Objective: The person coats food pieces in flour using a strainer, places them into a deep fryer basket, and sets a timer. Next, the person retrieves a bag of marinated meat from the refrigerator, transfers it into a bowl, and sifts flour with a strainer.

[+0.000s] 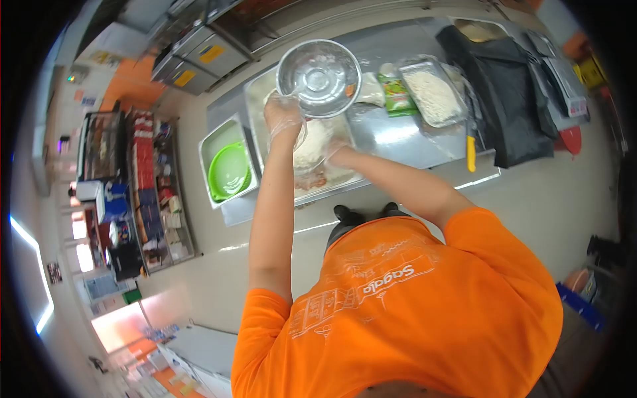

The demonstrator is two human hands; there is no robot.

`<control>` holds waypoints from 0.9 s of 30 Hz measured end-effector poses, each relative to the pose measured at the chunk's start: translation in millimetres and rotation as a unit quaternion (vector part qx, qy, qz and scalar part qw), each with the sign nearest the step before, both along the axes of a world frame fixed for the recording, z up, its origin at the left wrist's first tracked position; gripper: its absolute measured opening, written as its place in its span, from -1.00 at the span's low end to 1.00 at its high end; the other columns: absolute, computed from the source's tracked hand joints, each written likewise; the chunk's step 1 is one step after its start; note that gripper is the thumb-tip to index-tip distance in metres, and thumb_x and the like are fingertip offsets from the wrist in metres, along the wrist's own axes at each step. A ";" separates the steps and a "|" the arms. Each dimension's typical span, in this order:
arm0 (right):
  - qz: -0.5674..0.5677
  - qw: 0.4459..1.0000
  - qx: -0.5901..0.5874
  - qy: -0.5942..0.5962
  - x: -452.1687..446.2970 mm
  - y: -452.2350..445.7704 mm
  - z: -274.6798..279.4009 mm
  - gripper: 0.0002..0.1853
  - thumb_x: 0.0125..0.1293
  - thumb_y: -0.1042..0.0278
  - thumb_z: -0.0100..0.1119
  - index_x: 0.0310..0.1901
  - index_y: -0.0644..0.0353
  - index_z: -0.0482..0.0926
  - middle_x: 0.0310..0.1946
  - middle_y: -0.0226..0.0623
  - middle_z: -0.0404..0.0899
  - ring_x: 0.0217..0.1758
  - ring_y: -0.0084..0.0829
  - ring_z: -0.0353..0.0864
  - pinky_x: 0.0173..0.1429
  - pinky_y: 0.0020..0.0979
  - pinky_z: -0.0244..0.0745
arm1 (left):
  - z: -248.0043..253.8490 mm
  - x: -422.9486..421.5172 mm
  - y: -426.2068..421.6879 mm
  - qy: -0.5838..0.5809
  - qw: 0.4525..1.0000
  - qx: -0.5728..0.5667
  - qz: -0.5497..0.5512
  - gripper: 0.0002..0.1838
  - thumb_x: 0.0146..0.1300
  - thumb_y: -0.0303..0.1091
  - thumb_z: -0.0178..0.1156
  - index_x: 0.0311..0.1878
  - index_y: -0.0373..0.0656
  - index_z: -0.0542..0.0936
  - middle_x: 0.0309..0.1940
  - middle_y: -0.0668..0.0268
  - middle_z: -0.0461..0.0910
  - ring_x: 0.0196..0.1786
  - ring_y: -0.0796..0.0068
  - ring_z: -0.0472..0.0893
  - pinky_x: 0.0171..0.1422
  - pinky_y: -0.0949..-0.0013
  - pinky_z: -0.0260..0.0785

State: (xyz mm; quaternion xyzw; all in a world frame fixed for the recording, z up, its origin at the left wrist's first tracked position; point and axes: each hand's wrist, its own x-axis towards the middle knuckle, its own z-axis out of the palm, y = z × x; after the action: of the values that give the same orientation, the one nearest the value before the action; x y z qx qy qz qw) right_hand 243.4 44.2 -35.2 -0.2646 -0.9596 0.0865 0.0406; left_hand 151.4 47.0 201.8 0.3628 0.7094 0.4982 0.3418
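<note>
My left hand (283, 114), in a clear plastic glove, is closed on the near left rim of a metal bowl (320, 54). The bowl is tilted toward me, with a small orange-brown piece inside near its right wall. Beneath it a large white tray (255, 99) holds a heap of white flour (310, 142). My right hand (340, 154) reaches into the right side of this flour; its fingers are blurred and partly hidden. Some reddish-brown pieces (312, 179), possibly raw meat, lie at the tray's near end.
Left of the tray, a green basket (229, 171) sits in a white tub (207, 149). To the right are a green packet (397, 96), a metal tray of flour (432, 94), a yellow-handled knife (471, 154) at the table's edge, and a black sheet or bag (504, 99).
</note>
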 end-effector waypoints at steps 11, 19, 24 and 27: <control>0.001 0.996 -0.079 0.036 -3.1 -25.6 -13.4 -0.71 0.11 0.22 0.16 -0.32 0.21 0.79 -0.29 -0.05 0.76 -0.22 -0.10 0.76 -0.05 -0.12 0.58 | -79.2 -4.1 2.8 0.097 0.995 -0.007 -0.012 -0.77 0.23 -0.48 0.21 -0.06 -0.32 0.67 -0.13 -0.08 0.72 -0.08 0.06 0.73 0.04 0.14 0.55; 0.059 0.995 -0.004 -0.075 9.2 -0.9 37.3 -0.79 0.14 0.43 0.12 -0.33 0.34 0.72 -0.39 0.01 0.70 -0.26 -0.03 0.70 -0.05 -0.10 0.57 | -83.9 -139.0 -98.4 0.518 0.798 0.307 -0.025 -0.78 -0.02 -0.81 0.22 -0.36 -0.26 0.60 0.11 0.02 0.66 0.19 0.03 0.63 0.18 0.14 0.55; 0.066 0.989 0.049 -0.119 15.4 8.0 45.4 -0.82 0.14 0.48 0.14 -0.34 0.33 0.73 -0.35 0.00 0.73 -0.17 -0.11 0.74 -0.09 -0.16 0.59 | -99.6 -153.9 -123.7 0.557 0.785 0.270 0.029 -0.78 -0.02 -0.80 0.21 -0.39 -0.25 0.51 0.15 0.00 0.65 0.16 0.01 0.65 0.19 0.15 0.56; 0.050 0.987 0.036 -0.145 15.8 11.6 53.4 -0.83 0.13 0.49 0.16 -0.34 0.31 0.74 -0.35 0.00 0.73 -0.19 -0.11 0.74 -0.09 -0.15 0.59 | -113.3 -175.6 -128.0 0.554 0.783 0.276 0.054 -0.79 -0.01 -0.82 0.19 -0.41 -0.28 0.47 0.17 -0.03 0.63 0.16 -0.06 0.64 0.23 0.07 0.53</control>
State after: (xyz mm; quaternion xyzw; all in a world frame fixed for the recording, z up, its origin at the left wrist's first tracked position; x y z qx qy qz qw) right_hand 259.2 55.8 18.2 -0.2243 -0.9699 0.0142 -0.0941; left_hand -24.2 -81.0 88.5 0.6166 0.6271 0.4034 -0.2527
